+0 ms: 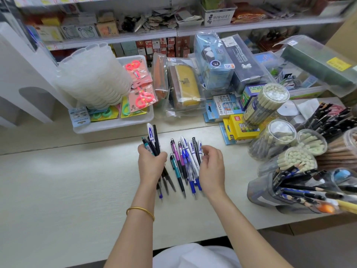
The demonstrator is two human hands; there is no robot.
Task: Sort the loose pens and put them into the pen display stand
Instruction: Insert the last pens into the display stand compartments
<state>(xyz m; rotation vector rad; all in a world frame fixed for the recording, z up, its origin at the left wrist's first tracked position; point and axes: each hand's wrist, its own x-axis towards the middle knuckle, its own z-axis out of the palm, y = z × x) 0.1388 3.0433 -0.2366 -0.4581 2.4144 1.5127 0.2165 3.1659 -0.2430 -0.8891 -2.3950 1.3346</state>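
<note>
Head view: left hand [151, 163] holds a bunch of pens [153, 139]. Right hand [211, 169] fingers [209, 150] curl above loose pens [183, 161]; grip unclear.

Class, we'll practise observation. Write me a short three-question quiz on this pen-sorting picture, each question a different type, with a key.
1. True or false: the left hand grips a bunch of pens.
2. Which wrist wears the bracelet? A left; B right; C neither.
3. Fill in: the loose pens lie flat on the ____.
Key: 1 true; 2 A; 3 table.
</note>
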